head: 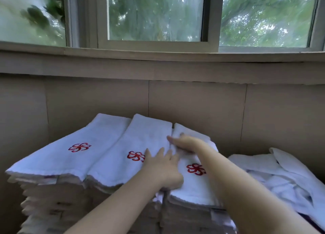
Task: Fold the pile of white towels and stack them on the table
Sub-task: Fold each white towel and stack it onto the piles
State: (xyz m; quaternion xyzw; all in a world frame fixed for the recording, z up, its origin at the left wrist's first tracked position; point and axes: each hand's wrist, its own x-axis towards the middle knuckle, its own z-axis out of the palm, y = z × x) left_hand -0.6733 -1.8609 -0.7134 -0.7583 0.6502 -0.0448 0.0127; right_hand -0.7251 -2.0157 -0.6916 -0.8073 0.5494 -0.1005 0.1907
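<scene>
Left hand (162, 170) and right hand (186, 143) flat

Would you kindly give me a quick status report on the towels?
Left hand flat across middle stack and right stack; right hand flat on right stack. Loose pile at right, untouched. Nothing blocking.

No letters or numbers are legible. The folded towels (98, 145) carry red pinwheel emblems: left emblem (79, 147) well left of the left hand (162, 168), middle emblem (136, 156) just beside its fingers, right emblem (196, 169) nearer than the right hand (184, 143).

white folded towels (109, 156) with red flower logos (79, 147); beige wall (193, 100)
</scene>
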